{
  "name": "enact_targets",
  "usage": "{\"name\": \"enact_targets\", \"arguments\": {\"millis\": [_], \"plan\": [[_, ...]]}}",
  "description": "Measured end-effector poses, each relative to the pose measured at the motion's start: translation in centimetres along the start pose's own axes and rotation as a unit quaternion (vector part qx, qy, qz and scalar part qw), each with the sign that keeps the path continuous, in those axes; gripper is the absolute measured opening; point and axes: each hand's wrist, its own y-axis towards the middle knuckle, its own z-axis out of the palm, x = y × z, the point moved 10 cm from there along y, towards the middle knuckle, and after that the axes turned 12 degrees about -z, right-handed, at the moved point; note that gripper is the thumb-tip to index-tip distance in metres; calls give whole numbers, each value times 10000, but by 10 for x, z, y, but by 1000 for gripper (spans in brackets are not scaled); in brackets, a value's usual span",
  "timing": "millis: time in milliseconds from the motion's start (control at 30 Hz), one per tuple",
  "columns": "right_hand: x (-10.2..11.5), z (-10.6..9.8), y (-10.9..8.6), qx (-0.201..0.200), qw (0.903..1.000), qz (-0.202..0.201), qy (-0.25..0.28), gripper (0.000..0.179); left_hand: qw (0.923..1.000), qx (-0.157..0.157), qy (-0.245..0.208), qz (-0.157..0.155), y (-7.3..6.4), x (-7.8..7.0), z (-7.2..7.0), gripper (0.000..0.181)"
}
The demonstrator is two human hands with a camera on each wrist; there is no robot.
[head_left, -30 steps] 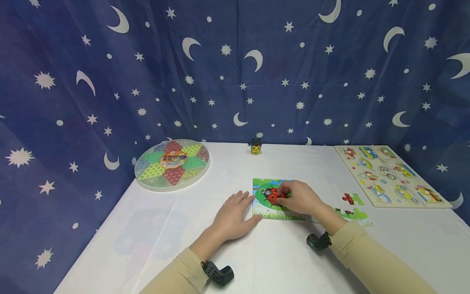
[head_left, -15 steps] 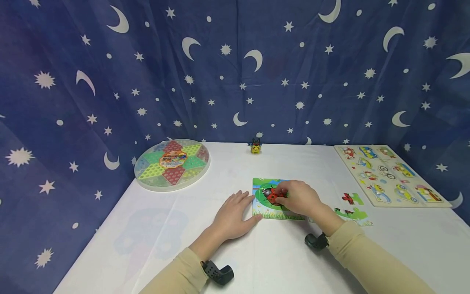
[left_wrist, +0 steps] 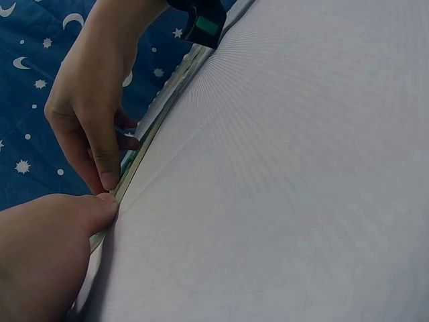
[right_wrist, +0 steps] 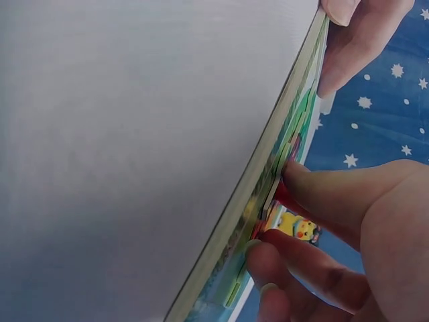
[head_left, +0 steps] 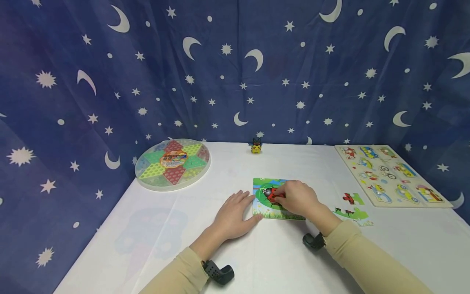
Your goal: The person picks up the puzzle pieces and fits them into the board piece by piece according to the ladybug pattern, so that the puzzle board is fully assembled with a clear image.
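A ladybug jigsaw board [head_left: 264,212] lies on the white table. My left hand [head_left: 230,218] rests at its left side, fingers straight, thumb on the near left corner; the left wrist view shows that thumb [left_wrist: 100,209] against the board's edge. Over the right half of the picture is my right hand [head_left: 298,199], which pinches a puzzle piece [right_wrist: 271,194] between thumb and fingertips. This piece stands slightly tilted at the board's surface in the right wrist view. The ladybug's front half [head_left: 269,194] shows left of my fingertips; the board's right part is hidden beneath the hand.
Loose puzzle pieces [head_left: 352,214] lie right of the board, behind my right wrist. A wooden vehicle puzzle [head_left: 385,175] is at the back right, a round Chinese checkers board [head_left: 174,163] at the back left. A small yellow toy figure [head_left: 256,147] stands at the back edge.
My right hand has shifted slightly left over the board with the pinched puzzle piece, and its forearm has followed. The left hand has stayed in place.
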Motion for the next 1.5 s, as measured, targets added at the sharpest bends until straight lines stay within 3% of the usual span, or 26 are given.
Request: {"name": "enact_targets", "arguments": {"millis": [267,667,1233,1500], "plan": [[-5,1,-1,-104,9998,102,138,21,10000,45,9,-27,0,0,1,68],[-29,-1,-10,-20,9874,442,1519,22,10000,0,4,-5,1,2,2,69],[-54,-10,-29,-383,9802,486,1880,12,10000,-49,-4,33,0,1,1,69],[-71,-11,-39,-341,9791,743,1863,11,10000,-34,7,0,1,1,2,69]]}}
